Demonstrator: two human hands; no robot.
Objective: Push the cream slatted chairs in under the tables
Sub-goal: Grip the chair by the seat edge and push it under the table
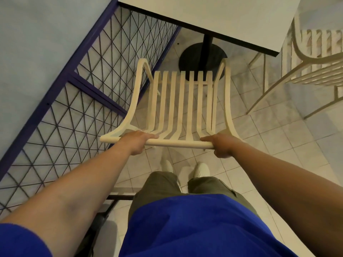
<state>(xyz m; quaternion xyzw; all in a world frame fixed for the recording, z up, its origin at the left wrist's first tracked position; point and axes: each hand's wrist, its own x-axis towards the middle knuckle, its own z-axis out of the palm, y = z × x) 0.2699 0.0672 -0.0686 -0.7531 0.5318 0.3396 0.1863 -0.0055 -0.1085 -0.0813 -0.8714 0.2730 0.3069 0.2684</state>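
Note:
A cream slatted chair [181,101] stands on the tiled floor right in front of me, its seat pointing toward a white table [213,17] with a black pedestal base [202,56]. The seat's front edge lies short of the tabletop's near edge, over the round base. My left hand [138,142] grips the left part of the chair's top rail. Near that rail's right end, my right hand [223,146] curls around it.
A blue-framed black mesh fence [78,86] runs close along the chair's left side. A second cream slatted chair [311,65] stands at the table's right. My feet in white shoes [201,169] are just behind the chair. A dark frame [113,199] sits low at left.

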